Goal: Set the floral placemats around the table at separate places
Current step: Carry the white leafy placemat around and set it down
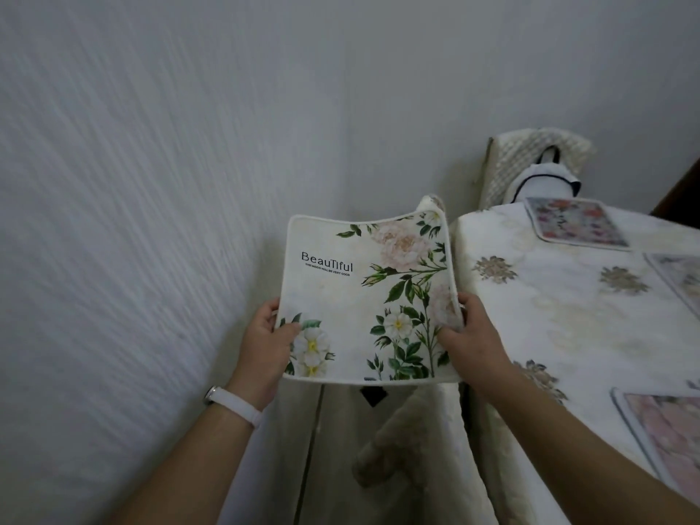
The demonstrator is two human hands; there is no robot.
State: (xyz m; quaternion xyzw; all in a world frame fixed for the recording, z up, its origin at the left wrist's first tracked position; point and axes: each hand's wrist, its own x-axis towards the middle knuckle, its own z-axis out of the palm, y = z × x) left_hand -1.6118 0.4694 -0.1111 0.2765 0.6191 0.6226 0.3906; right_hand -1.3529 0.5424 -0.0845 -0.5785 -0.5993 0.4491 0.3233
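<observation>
I hold a cream floral placemat (352, 297), printed with "Beautiful", white and pink flowers and green leaves, in the air left of the table (560, 308). My left hand (269, 346) grips its near left corner and my right hand (473, 339) grips its right edge, which curls up. Three other floral placemats lie on the table: one at the far corner (575, 223), one at the right edge (678, 282), one near me at the right (659, 430). The last two are partly cut off by the frame.
The table wears a white cloth with grey-gold flower motifs. A quilted chair back (530, 164) with a white bag (545, 183) stands beyond the far corner. A grey wall (151, 183) fills the left. A cream cloth hangs below the held mat (397, 460).
</observation>
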